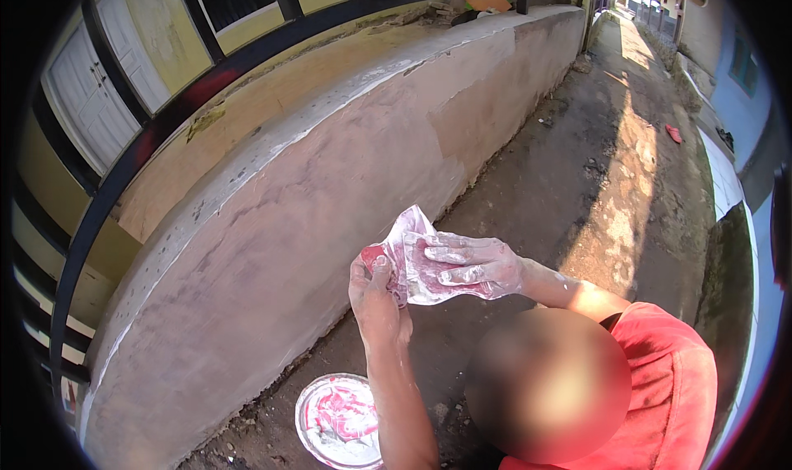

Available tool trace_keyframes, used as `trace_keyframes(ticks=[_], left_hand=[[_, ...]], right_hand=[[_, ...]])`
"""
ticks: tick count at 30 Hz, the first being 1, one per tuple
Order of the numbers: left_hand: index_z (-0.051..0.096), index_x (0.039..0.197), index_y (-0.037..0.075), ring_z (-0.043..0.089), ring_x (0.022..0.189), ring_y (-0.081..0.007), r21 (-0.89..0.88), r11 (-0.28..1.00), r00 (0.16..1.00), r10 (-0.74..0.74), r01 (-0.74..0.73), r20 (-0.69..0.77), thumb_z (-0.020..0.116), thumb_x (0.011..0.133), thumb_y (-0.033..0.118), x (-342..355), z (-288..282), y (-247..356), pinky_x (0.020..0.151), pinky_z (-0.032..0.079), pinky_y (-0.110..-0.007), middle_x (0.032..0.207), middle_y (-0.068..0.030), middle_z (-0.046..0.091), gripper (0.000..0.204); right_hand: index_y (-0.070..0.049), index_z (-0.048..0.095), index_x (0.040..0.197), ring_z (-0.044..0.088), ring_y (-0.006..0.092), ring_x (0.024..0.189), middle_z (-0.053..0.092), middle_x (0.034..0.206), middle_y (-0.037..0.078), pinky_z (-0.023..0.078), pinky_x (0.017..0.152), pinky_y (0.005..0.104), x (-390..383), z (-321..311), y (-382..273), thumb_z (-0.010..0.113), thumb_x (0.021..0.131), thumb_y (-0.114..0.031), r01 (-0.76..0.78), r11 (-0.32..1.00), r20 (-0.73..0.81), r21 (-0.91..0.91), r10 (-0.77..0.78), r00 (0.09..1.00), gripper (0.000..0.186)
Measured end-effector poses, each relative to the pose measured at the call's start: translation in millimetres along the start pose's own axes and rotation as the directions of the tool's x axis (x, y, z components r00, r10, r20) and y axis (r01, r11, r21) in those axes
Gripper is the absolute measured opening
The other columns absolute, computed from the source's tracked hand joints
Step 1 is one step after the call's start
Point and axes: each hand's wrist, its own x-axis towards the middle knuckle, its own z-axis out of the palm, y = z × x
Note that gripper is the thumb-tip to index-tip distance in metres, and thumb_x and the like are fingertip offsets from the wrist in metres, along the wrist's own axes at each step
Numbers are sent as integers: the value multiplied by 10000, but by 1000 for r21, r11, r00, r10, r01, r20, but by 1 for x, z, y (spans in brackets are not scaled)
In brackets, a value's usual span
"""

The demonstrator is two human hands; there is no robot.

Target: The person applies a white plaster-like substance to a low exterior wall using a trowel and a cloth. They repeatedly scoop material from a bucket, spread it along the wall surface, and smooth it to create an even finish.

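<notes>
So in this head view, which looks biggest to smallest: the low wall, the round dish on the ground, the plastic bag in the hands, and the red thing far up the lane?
1. Low wall
2. Plastic bag and round dish: look alike
3. Red thing, though distance shrinks it

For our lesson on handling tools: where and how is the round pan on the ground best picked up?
Probably by the rim of the pan, from above on its far side. It lies flat on the ground, open side up and smeared with pink and white paste inside. Its near edge is cut off by the picture. Both hands are busy with the bag.
</notes>
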Motion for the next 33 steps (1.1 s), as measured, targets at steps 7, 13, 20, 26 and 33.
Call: trace_keyframes(ticks=[7, 13, 20, 26, 33], left_hand=[[548, 1256, -1, 679, 1004, -193, 11, 998, 998, -60, 61, -27, 522, 1050, -3, 14, -11, -17, 893, 569, -367, 1123, -95, 655, 208], [492, 1324, -14, 657, 1037, -218, 176, 909, 919, 392, -378, -48, 536, 1068, 58, 26, -3, -36, 931, 546, -363, 1171, -103, 620, 269], [577, 1307, 67, 735, 1115, -335, 613, 254, 635, 541, -748, 552, 615, 1022, 39, 17, -10, -99, 945, 572, -417, 1221, -204, 725, 288], [623, 1283, 86, 729, 1138, -327, 675, 111, 661, 371, -729, 653, 624, 1001, -12, 21, -23, -92, 956, 573, -399, 1248, -207, 724, 299], [534, 1359, 18, 673, 1153, -258, 774, 423, 800, 574, -471, 174, 558, 1059, 73, 21, -34, -71, 1013, 513, -382, 1258, -161, 686, 306]], right_hand=[[-57, 688, 1334, 528, 413, 1402, 583, 1480, 190, 420, 1201, 512, -55, -22, 23, 773, 829, -169, -52, 973, 102, -225, 76, 992, 524], [-16, 527, 1454, 606, 311, 1322, 625, 1419, 144, 466, 1162, 482, -109, -1, -5, 534, 931, 48, -792, 508, -220, 339, 861, 458, 527], [-15, 544, 1389, 618, 362, 1270, 636, 1320, 168, 481, 1116, 629, -75, 25, -7, 543, 931, 10, 76, -290, 263, 954, 932, 251, 459], [11, 560, 1351, 645, 363, 1225, 647, 1303, 178, 488, 1113, 639, -56, -6, 8, 542, 931, 18, -46, -285, 287, 958, 924, 252, 420], [46, 559, 1353, 674, 340, 1140, 674, 1290, 178, 538, 1060, 488, -4, -82, 77, 549, 904, 28, -424, 564, -417, 708, 819, 394, 450]])
